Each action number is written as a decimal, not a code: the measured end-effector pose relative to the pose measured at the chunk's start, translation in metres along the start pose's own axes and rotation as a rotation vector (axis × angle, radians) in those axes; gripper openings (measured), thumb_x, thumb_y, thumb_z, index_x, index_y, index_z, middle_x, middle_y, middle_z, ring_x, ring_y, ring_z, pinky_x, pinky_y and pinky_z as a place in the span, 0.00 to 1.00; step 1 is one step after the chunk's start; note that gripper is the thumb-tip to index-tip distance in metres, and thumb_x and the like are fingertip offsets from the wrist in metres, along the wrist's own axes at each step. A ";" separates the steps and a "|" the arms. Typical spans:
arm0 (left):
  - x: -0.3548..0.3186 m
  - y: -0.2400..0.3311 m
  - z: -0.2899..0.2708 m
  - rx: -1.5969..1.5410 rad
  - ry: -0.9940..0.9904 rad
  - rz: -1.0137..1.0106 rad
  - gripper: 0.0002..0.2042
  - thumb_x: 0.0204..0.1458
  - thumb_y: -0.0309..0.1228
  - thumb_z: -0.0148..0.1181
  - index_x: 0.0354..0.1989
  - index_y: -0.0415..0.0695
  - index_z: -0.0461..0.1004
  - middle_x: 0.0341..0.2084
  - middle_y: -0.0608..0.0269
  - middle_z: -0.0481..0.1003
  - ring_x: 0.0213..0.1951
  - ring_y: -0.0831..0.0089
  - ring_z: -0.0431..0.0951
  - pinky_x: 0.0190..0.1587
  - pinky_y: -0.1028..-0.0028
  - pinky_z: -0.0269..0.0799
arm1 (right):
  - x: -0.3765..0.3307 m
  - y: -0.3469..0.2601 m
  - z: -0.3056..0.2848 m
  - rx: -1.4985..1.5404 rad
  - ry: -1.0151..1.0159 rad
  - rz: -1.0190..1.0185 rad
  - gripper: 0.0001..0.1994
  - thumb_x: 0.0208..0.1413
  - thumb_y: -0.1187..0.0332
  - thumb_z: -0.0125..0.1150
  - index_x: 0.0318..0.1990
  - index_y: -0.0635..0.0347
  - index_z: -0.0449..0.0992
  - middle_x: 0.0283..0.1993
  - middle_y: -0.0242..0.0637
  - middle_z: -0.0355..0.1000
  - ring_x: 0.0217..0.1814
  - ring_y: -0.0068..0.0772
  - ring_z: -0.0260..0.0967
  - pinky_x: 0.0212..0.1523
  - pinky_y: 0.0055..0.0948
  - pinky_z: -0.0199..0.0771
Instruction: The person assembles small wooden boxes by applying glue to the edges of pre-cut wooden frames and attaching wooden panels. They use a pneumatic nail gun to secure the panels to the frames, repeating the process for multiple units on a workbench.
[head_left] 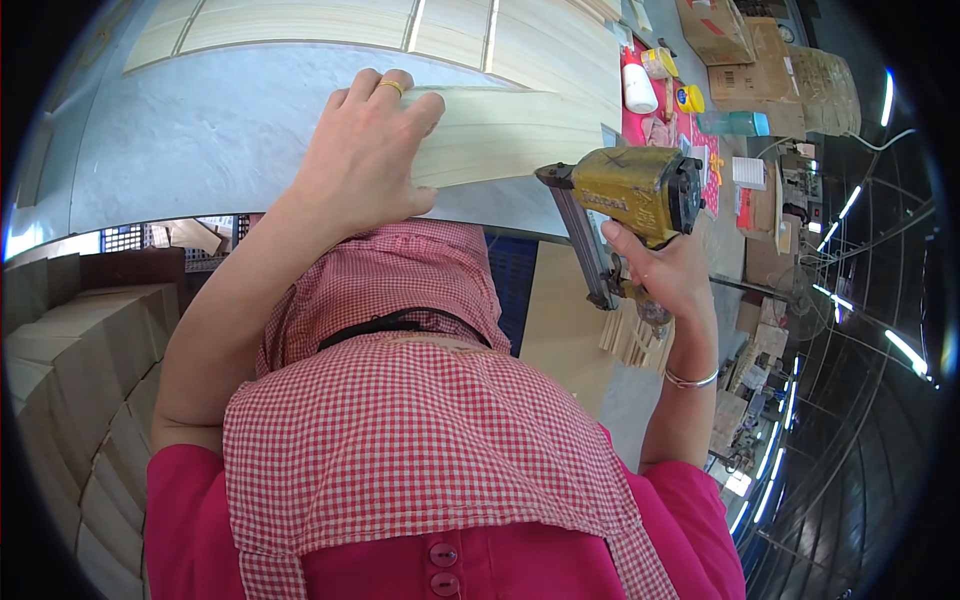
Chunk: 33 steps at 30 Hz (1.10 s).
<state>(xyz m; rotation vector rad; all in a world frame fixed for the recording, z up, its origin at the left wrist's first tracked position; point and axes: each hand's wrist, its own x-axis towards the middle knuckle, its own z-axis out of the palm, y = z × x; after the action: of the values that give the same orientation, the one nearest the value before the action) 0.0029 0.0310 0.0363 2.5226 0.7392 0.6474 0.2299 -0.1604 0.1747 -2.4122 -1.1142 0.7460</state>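
Observation:
My left hand [372,140] is closed over the left end of a pale wooden board [510,130], fingers bent at its far edge and thumb toward the near one. The board lies on a grey-blue tabletop [190,130]. My right hand [675,275] grips a yellow nail gun [625,190] by its handle, thumb along the near side. The gun is held up off the right end of the board, its nose toward the board and its long dark magazine slanting down toward me.
More pale wooden panels [330,22] lie along the far side. At the right are a white bottle with a red top [638,85], a yellow jar [690,98], a teal bottle [732,123] and cardboard boxes [765,70]. Stacked blocks [90,340] stand at my left, wood strips [637,338] below the gun.

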 end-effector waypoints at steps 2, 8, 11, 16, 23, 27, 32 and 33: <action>0.000 0.000 0.000 -0.002 0.001 0.000 0.23 0.33 0.33 0.71 0.40 0.44 0.70 0.53 0.44 0.72 0.55 0.48 0.71 0.54 0.54 0.70 | -0.001 0.000 0.001 0.012 -0.007 0.025 0.19 0.56 0.70 0.73 0.53 0.67 0.78 0.47 0.37 0.82 0.47 0.27 0.77 0.50 0.30 0.76; 0.000 0.000 0.001 -0.016 0.013 -0.013 0.23 0.32 0.33 0.71 0.40 0.44 0.70 0.53 0.45 0.72 0.55 0.48 0.71 0.55 0.54 0.69 | -0.007 -0.011 0.008 -0.004 -0.014 0.264 0.18 0.56 0.71 0.72 0.53 0.68 0.79 0.47 0.36 0.82 0.46 0.26 0.77 0.49 0.29 0.77; -0.002 -0.005 0.000 -0.042 0.010 0.015 0.25 0.34 0.34 0.72 0.42 0.45 0.69 0.58 0.44 0.69 0.58 0.46 0.69 0.57 0.53 0.69 | -0.012 -0.011 0.014 -0.001 0.050 0.125 0.18 0.56 0.72 0.72 0.52 0.68 0.79 0.47 0.37 0.82 0.47 0.26 0.78 0.48 0.29 0.77; -0.025 -0.028 -0.004 -0.289 -0.014 0.011 0.28 0.37 0.31 0.74 0.48 0.47 0.66 0.67 0.44 0.60 0.65 0.43 0.65 0.63 0.51 0.68 | -0.030 -0.030 0.034 0.078 0.056 0.027 0.18 0.55 0.75 0.72 0.52 0.70 0.78 0.48 0.40 0.82 0.49 0.27 0.79 0.49 0.29 0.79; -0.038 -0.043 0.001 -0.500 -0.052 -0.027 0.28 0.38 0.29 0.72 0.48 0.47 0.64 0.70 0.50 0.58 0.68 0.43 0.62 0.66 0.52 0.68 | -0.033 -0.063 0.060 -0.045 -0.140 -0.130 0.16 0.53 0.72 0.74 0.48 0.70 0.81 0.46 0.43 0.83 0.48 0.33 0.82 0.49 0.31 0.81; -0.039 -0.047 0.002 -0.498 -0.022 0.010 0.28 0.38 0.28 0.72 0.48 0.47 0.63 0.70 0.52 0.58 0.67 0.44 0.63 0.66 0.52 0.68 | -0.029 -0.071 0.064 -0.038 -0.155 -0.141 0.16 0.53 0.71 0.74 0.47 0.69 0.81 0.46 0.43 0.83 0.48 0.34 0.83 0.48 0.32 0.81; -0.039 -0.047 0.004 -0.483 -0.007 0.014 0.29 0.37 0.28 0.72 0.48 0.46 0.63 0.69 0.51 0.59 0.66 0.43 0.64 0.66 0.52 0.68 | -0.028 -0.072 0.070 -0.034 -0.162 -0.149 0.16 0.53 0.70 0.74 0.48 0.67 0.82 0.46 0.44 0.83 0.48 0.36 0.83 0.49 0.33 0.80; -0.039 -0.047 0.004 -0.488 -0.002 0.019 0.29 0.37 0.28 0.72 0.48 0.46 0.63 0.69 0.50 0.59 0.66 0.43 0.64 0.66 0.52 0.68 | -0.027 -0.070 0.071 -0.029 -0.164 -0.152 0.16 0.53 0.70 0.74 0.48 0.68 0.81 0.46 0.44 0.83 0.48 0.36 0.83 0.49 0.33 0.80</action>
<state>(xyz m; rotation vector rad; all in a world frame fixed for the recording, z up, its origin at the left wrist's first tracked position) -0.0421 0.0432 -0.0038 2.0826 0.4836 0.7298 0.1315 -0.1304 0.1648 -2.2911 -1.3641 0.8948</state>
